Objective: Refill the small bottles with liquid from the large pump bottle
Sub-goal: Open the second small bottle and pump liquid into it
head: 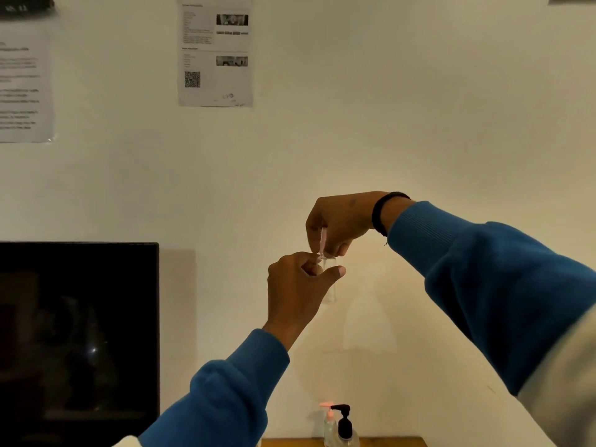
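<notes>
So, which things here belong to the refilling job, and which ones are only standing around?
Belonging to the job:
- small clear bottle, held by the left hand
- pump tube, pinched by the right hand
- pink-pump bottle
- black-pump bottle

Standing around:
- dark monitor
- wall papers

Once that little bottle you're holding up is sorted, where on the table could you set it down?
Little of the wooden table shows. Its bare strip lies right of the black-pump bottle; the pink-pump bottle stands close against that one's left, so that end is crowded. The left hand grips the clear small bottle; the right hand pinches its pump stem above.
</notes>
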A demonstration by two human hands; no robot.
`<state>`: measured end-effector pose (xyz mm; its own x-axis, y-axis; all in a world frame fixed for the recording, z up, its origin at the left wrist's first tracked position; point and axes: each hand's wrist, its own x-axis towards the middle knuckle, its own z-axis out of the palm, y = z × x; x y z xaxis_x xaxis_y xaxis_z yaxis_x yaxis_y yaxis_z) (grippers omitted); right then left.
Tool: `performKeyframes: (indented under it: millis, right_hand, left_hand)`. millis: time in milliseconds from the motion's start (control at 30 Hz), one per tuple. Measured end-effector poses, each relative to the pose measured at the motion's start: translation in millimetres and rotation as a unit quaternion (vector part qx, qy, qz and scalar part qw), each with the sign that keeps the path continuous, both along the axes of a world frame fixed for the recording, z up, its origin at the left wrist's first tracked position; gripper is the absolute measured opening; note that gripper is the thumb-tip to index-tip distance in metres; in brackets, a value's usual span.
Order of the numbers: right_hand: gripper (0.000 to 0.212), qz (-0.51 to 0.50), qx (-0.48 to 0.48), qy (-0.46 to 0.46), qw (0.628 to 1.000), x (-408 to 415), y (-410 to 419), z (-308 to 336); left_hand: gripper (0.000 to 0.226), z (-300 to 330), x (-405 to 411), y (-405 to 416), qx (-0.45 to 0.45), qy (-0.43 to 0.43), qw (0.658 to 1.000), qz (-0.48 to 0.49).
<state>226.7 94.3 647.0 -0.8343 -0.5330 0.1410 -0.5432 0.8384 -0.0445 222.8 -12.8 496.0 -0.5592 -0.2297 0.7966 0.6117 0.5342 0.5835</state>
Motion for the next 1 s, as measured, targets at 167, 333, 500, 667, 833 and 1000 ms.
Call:
performKeyframes:
  millis: [167,333,500,667,833,1000]
  right_hand:
    - [0.024,-0.036,-0.015,0.016,0.999,-1,-2,-5]
    - [0.012,-0.016,-0.011,0.009,1.0,-1,-1,-2]
    - [0.027,-0.005,-0.017,0.02,1.0,4,-4,-2]
    - [0.02,-0.033,-0.016,0.062,0.997,-1,-2,-6]
    - [0.015,0.002,0.015,0.02,1.0,7,-4,0]
    - [0.025,-0.037,-0.018,0.086,0.995,1,-5,-10]
  left_hand:
    - [0.043,2,2,-1,0.001,0.004,1.0,0.002]
    - [0.044,3,0,-1,-0.002,0.006,1.0,0.001]
    - [0.045,-1,-1,-2,0.002,0.004,1.0,0.004]
    - [0.045,2,0,-1,-0.003,0.003,1.0,0.005]
    - [0.042,-1,1,-1,-0.009,-0.001,1.0,0.009]
    - [0.046,-1,0,-2,-0.007,0.006,1.0,0.005]
